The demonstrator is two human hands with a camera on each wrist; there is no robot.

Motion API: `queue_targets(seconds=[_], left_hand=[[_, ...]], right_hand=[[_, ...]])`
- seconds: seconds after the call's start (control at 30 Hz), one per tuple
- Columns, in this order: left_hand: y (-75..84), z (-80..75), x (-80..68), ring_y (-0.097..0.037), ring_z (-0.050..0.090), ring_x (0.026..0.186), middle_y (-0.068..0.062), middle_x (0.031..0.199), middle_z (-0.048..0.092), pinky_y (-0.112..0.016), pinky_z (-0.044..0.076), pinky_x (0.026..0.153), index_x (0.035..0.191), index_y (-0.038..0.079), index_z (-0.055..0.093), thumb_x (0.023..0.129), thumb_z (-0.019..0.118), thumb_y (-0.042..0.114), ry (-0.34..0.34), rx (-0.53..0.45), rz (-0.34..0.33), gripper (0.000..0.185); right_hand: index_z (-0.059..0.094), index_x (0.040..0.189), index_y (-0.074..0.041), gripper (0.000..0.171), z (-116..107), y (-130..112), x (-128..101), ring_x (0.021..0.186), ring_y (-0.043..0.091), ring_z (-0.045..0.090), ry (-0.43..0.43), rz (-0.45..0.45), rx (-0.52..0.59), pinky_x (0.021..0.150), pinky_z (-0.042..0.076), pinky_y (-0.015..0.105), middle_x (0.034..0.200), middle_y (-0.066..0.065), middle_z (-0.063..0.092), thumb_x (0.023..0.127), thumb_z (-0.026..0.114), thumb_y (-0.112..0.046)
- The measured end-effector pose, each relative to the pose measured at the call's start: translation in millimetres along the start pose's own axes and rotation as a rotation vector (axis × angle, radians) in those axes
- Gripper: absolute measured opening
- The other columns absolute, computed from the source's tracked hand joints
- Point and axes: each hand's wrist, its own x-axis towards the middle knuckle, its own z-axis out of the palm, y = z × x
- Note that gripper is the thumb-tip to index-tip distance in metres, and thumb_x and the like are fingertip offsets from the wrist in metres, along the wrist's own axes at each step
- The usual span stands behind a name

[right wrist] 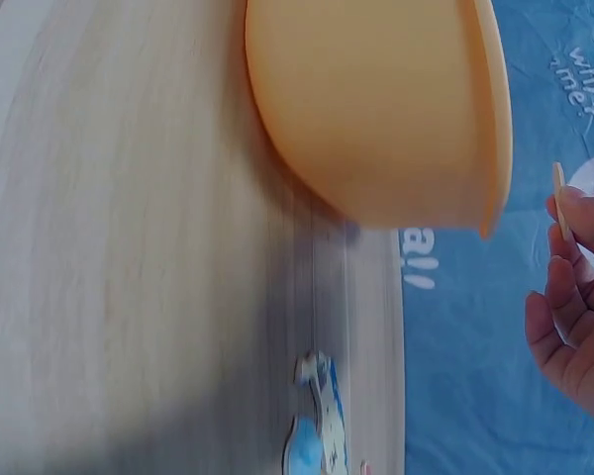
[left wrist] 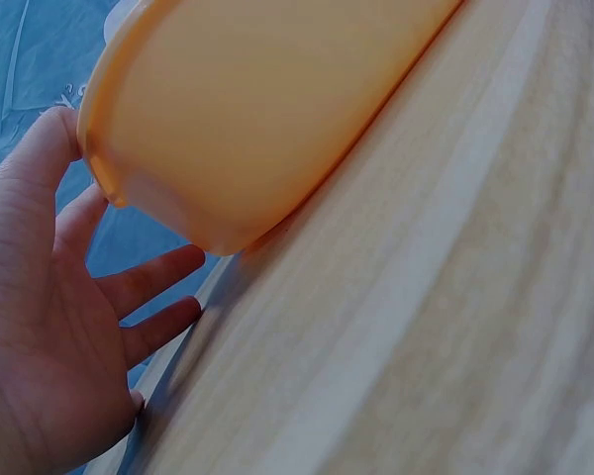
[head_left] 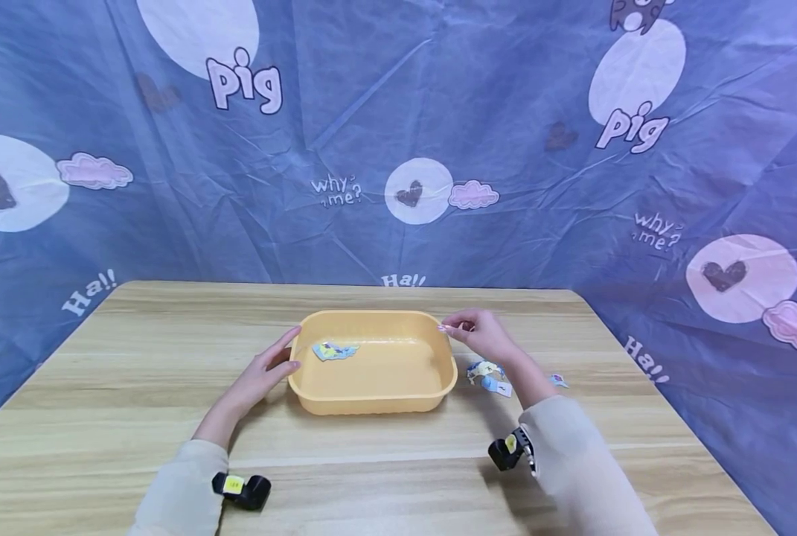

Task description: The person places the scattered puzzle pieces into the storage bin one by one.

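Item: orange tub point(head_left: 371, 387), shallow, rounded rectangular, at centre of the head view on a wooden table point(head_left: 103, 402). Contents: one printed puzzle piece point(head_left: 334, 351), blue and yellow, lying near the tub's left inner wall.

Left hand point(head_left: 264, 372): fingers straight and spread, thumb on the tub's left rim, holding nothing; the left wrist view shows the palm beside the tub's outer corner.

Right hand point(head_left: 481, 333): above the tub's upper right corner, fingertips pinching a small flat piece point(head_left: 443, 327), seen edge-on in the right wrist view.

Loose pieces point(head_left: 490, 376): a small cluster on the table just right of the tub, below the right hand; one more small piece point(head_left: 559, 380) farther right. Prints too small to read.

Wrists: a black camera unit with a yellow sticker point(head_left: 234, 485) on each; sticker text illegible.

Backdrop point(head_left: 398, 149): blue cloth printed with "pig", "why me?", "Ha!!", hearts, clouds, pale circles.
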Motion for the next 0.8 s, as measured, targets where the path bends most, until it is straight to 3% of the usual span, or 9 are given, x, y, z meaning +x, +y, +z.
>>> queue_targets(seconds=[0.33, 0.8], left_hand=[[0.0, -0.2, 0.3, -0.034, 0.037, 0.114, -0.027, 0.125, 0.038, -0.043, 0.031, 0.091, 0.137, 0.016, 0.024, 0.087, 0.050, 0.012, 0.000, -0.012, -0.016, 0.057], [-1.3, -0.5, 0.2, -0.035, 0.038, 0.113, -0.027, 0.124, 0.039, -0.043, 0.031, 0.090, 0.137, 0.014, 0.025, 0.086, 0.051, 0.015, 0.006, -0.004, 0.011, 0.058]], right_hand=[[0.066, 0.088, 0.002, 0.013, 19.5, -11.2, 12.2, 0.061, 0.015, 0.046, -0.003, -0.043, 0.070, 0.051, 0.038, 0.023, 0.071, 0.004, 0.056, 0.078, 0.062, -0.006], [0.066, 0.088, 0.003, 0.015, 46.3, -27.5, 29.4, 0.059, 0.011, 0.046, -0.018, -0.024, 0.150, 0.052, 0.038, 0.021, 0.070, 0.003, 0.058, 0.076, 0.064, -0.004]])
